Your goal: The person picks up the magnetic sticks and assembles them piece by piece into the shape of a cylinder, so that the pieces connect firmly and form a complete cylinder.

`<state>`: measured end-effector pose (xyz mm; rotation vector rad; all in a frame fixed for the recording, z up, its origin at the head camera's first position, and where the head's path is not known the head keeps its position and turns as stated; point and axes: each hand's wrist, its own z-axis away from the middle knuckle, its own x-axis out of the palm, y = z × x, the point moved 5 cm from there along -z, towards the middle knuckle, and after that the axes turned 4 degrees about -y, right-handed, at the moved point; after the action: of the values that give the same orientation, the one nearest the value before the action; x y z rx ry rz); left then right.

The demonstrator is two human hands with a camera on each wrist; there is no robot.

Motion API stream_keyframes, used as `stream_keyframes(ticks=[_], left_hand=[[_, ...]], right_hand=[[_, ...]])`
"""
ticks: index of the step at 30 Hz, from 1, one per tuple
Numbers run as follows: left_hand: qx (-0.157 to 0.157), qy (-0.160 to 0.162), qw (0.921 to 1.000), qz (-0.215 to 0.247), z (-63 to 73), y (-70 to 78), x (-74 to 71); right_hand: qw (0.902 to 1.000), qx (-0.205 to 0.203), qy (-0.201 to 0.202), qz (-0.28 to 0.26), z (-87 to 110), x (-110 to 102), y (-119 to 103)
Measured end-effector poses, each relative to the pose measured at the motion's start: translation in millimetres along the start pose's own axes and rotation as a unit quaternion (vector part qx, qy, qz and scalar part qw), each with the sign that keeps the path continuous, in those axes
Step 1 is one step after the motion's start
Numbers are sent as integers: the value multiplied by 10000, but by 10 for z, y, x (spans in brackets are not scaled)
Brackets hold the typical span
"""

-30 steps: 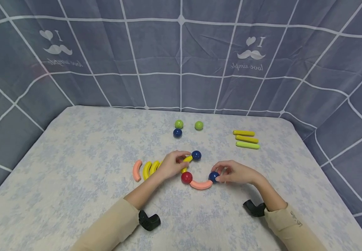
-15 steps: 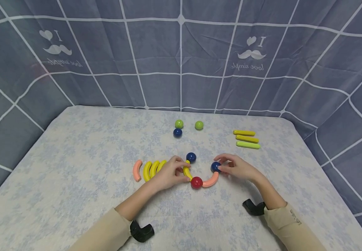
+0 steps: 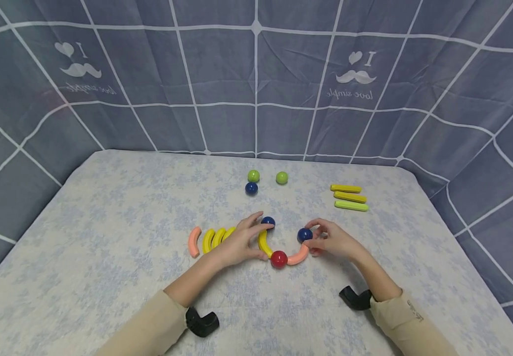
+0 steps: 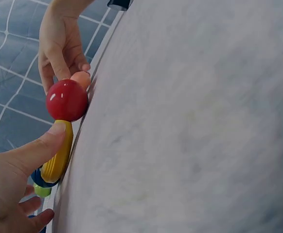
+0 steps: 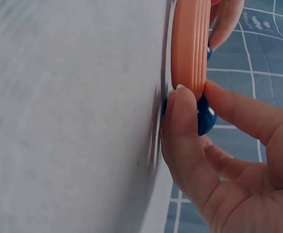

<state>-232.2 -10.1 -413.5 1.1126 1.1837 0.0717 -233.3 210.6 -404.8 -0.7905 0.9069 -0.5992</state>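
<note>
In the head view, a chain of toy pieces lies mid-table. A blue ball point(image 3: 268, 223) joins a yellow curved rod point(image 3: 263, 244), then a red ball point(image 3: 279, 259), a pink curved rod point(image 3: 298, 255) and another blue ball point(image 3: 304, 235). My left hand point(image 3: 242, 242) spans the yellow rod with fingers extended. Its thumb touches the rod near the red ball, while a fingertip meets the far blue ball. With the fingertips of my right hand point(image 3: 334, 241), I pinch the pink rod's end beside its blue ball; the right wrist view shows this closely.
More yellow curved rods point(image 3: 218, 238) lie left of my left hand, partly hidden by it, beside a pink curved rod point(image 3: 194, 242). Farther back are two green balls point(image 3: 282, 178) and a blue ball point(image 3: 251, 189). Three straight rods point(image 3: 350, 197) lie at the back right.
The red ball has shifted right and slightly nearer, the pink rod has swung upward at its right end, and the left blue ball has moved left. My left fingers have straightened off the yellow rod.
</note>
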Motion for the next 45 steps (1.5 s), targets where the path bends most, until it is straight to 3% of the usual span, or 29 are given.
stream_keyframes(ticks=[5,10,19,26,32,35,41,45], left_hand=[[-78,-332,9994,-63,-18,-26,18],[22,-393,9990,-214,4,-7,5],[210,-355,9977,-546,65,29,-14],[489,-100,9949,-882,92,98,28],[296,83,9926,-1178,100,151,93],[238,46,9936,-1103,107,150,118],[523,-147,9971,-529,156,148,98],[644,-252,9963,-508,166,166,98]], right_hand=[[9995,-19,231,223,-50,8,3],[9991,-211,312,210,-93,27,-19],[9983,-507,265,91,-129,52,-22],[9989,-138,313,330,-72,108,-29],[9977,-85,314,589,-46,161,-88],[9964,-147,411,726,-58,161,-109],[9969,-303,435,574,-137,158,-87],[9952,-744,428,467,-161,153,-103]])
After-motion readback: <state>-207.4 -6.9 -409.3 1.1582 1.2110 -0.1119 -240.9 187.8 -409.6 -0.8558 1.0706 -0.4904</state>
